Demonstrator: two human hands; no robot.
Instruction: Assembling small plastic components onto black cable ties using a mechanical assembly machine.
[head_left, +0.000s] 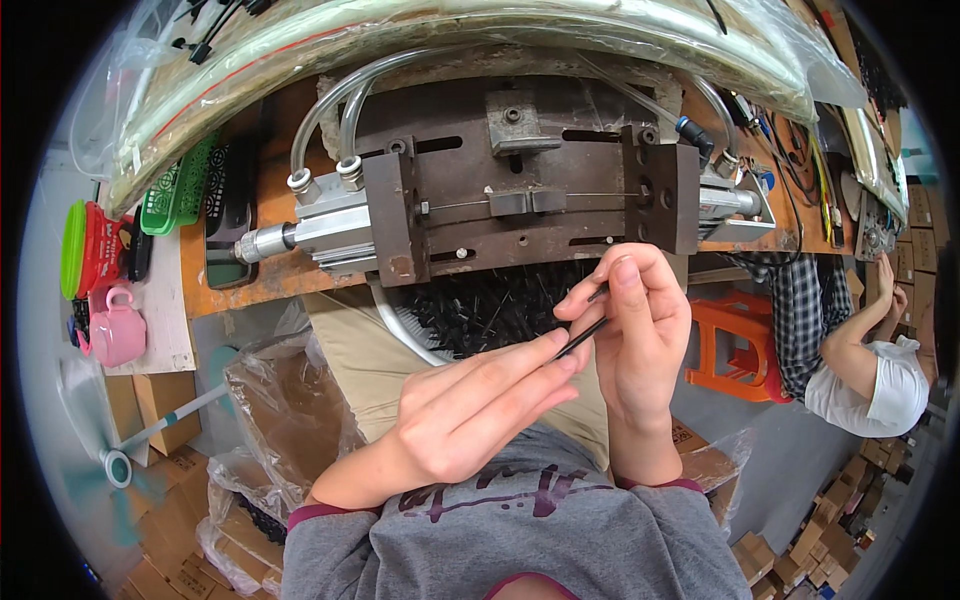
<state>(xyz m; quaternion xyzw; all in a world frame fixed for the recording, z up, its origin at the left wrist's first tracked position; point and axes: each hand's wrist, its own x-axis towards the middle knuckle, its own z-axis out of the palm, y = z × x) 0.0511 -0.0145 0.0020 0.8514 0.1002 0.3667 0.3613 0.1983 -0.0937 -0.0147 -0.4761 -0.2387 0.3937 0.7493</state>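
In front of my chest, my left hand (475, 405) pinches a thin black rod (583, 337) between its outstretched fingers. The rod slants up to the right, its upper end reaching my right hand (645, 335). My right hand has thumb and forefinger curled together, and a small dark tip (598, 292) shows between them; the rest of that piece is hidden. Below the fingers, a white-rimmed basin (395, 325) full of small black parts (480, 305) rests by my lap. Just beyond stands a brown metal fixture (470, 215) with a small metal clamp block (525, 203) at its middle.
Silver air cylinders (335, 230) with clear hoses (335, 92) flank the fixture on the wooden bench (215, 297). At left are a green basket (180, 190) and a pink cup (118, 332). An orange stool (730, 345) and another person (870, 375) are at right. Plastic-lined boxes (280, 390) stand lower left.
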